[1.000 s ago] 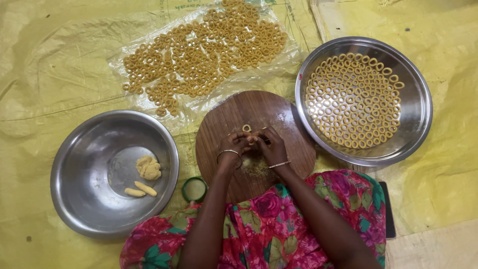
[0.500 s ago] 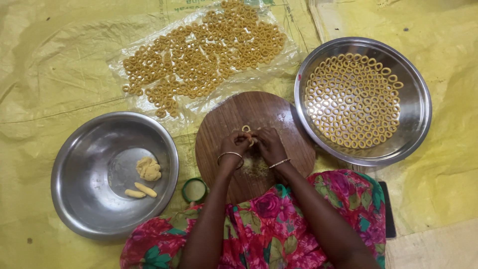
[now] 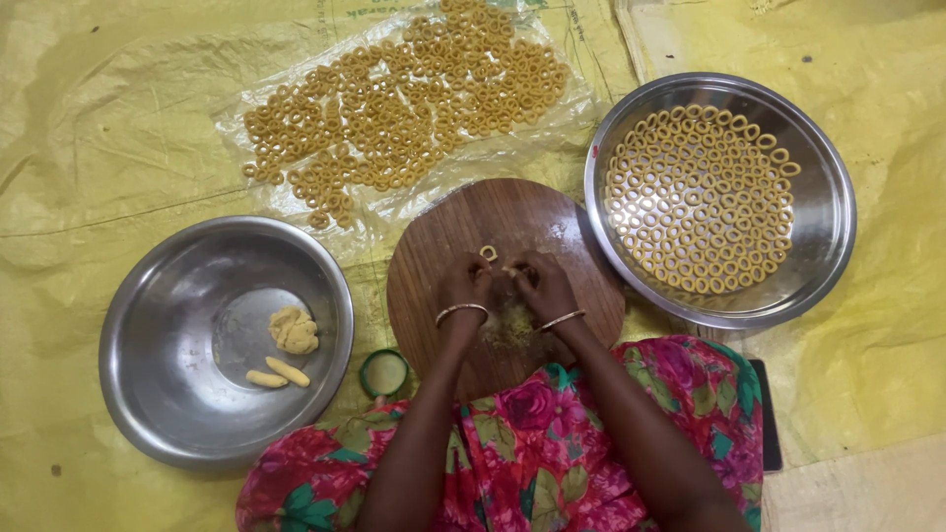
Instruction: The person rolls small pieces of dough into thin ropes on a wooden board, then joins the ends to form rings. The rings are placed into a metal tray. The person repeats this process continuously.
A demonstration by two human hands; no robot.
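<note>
On a round wooden board (image 3: 493,212) my left hand (image 3: 463,284) and my right hand (image 3: 544,286) meet, fingers pinched on a thin strip of yellow dough (image 3: 508,270) between them. A finished dough ring (image 3: 488,253) lies on the board just beyond my left fingertips. Crumbly dough bits (image 3: 508,325) sit on the board between my wrists. Each wrist wears a thin bangle.
A steel plate (image 3: 828,227) at the right is packed with neat rows of dough rings. Several more rings lie on a clear plastic sheet (image 3: 296,212) at the back. A steel bowl (image 3: 148,325) at the left holds a dough lump and two rolls. A small green-rimmed cup (image 3: 384,372) stands beside it.
My hands stayed together on the board, working the dough strip. The ring beyond my fingertips stays on the board.
</note>
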